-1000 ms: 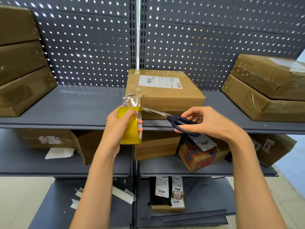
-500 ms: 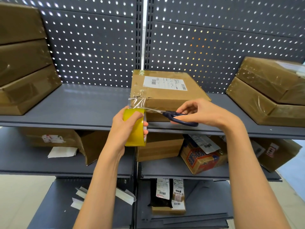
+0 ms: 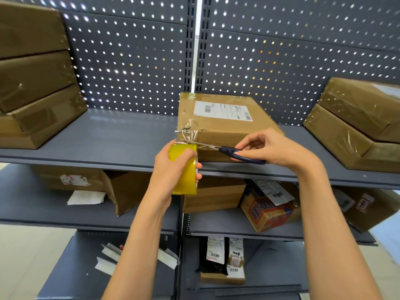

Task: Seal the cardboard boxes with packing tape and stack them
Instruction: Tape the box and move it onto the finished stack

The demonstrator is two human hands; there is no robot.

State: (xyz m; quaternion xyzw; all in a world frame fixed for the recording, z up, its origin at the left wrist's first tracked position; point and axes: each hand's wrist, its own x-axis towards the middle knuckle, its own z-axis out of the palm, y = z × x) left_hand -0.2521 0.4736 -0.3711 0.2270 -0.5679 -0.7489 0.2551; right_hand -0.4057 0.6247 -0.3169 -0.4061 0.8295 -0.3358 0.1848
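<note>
Box (image 3: pixel 225 126): sits mid-shelf (image 3: pixel 108 137), near corner already wrinkled with tape; I fear a pull drags it off the edge.
Roll (image 3: pixel 184 169): my left hand (image 3: pixel 173 169) grips it just below the box corner; slack would crumple the strip.
Scissors (image 3: pixel 227 149): my right hand (image 3: pixel 266 148) curls round the handles, blades across the strip (image 3: pixel 187 136); a skewed cut could tear it.

Dark pegboard back panel (image 3: pixel 138 61) ahead of me, grey shelf (image 3: pixel 108 144) under it; below, a loose white paper (image 3: pixel 86 197), a printed red-and-blue carton (image 3: pixel 270 215) tilted on the middle shelf, black labelled packets (image 3: pixel 216 256) lower down
</note>
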